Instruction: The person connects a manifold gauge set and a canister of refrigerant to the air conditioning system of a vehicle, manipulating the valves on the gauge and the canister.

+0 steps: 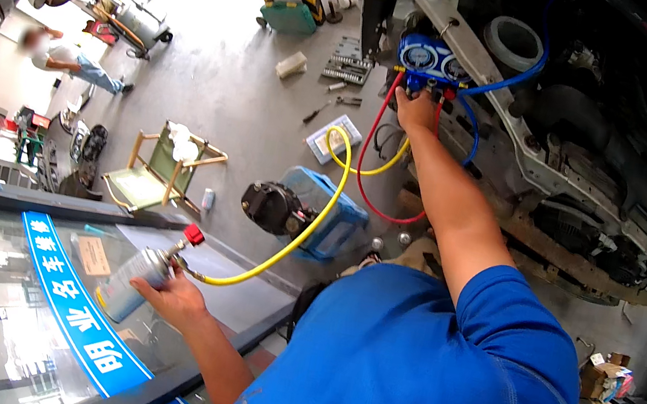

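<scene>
In my left hand (181, 300) is a refrigerant can (137, 283), tilted, with my fingers closed around its side. A can tap with a red knob (194, 235) sits on its top. From the tap a yellow hose (286, 252) loops up toward a blue manifold gauge set (430, 58) with two round dials. My right hand (417, 113) grips the lower edge of that gauge set, its fingertips partly hidden. A red hose (365, 151) and a blue hose (507, 85) also run from the gauges, the blue one toward the engine bay (568, 115).
A blue plastic bin (336, 230) with a black motor-like part (275, 207) stands below the yellow hose. Left of it is a folding chair (161, 165). Tool cases (348, 63) lie on the floor. A glass partition (4, 293) is near my left hand; another person (63, 58) stands far left.
</scene>
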The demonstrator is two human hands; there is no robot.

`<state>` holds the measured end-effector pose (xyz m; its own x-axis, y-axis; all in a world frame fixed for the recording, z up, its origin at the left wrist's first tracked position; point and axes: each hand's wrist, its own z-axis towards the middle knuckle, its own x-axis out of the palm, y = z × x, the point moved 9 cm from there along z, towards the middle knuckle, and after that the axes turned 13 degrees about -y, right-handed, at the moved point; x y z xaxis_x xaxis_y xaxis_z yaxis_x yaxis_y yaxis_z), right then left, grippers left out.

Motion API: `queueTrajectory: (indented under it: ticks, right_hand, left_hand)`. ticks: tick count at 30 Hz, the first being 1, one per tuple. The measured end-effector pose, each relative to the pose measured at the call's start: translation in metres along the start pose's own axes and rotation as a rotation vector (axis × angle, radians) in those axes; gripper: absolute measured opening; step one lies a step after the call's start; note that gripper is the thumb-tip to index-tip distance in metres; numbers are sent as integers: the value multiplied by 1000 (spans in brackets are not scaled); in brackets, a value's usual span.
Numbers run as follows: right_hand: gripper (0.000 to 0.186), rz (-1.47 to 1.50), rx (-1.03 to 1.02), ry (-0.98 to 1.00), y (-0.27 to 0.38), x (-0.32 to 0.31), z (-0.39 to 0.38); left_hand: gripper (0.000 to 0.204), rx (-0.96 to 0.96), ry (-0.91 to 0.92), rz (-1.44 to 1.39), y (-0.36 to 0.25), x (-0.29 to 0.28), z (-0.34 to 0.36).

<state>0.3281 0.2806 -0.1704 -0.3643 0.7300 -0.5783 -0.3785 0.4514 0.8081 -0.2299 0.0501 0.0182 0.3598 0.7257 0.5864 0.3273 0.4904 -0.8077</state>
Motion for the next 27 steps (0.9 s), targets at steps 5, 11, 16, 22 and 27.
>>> queueTrajectory:
  ticks: [5, 11, 16, 22, 27]
  right_hand:
    - [33, 218, -69, 281, -37, -6, -67]
    - [31, 101, -63, 526, -117, -51, -137]
    - [33, -90, 338, 583, -250, -101, -159]
    - [33, -288, 577, 489, -337, -172, -167]
    - [32, -249, 662, 440, -360, -201, -190]
  left_hand:
    - [74, -24, 14, -16, 0, 5, 14]
    - [74, 5, 147, -39, -8, 9, 16]
    - [79, -41, 101, -20, 12, 5, 21]
    - [78, -65, 152, -15, 18, 10, 25]
    - [74, -83, 204, -18, 22, 17, 22]
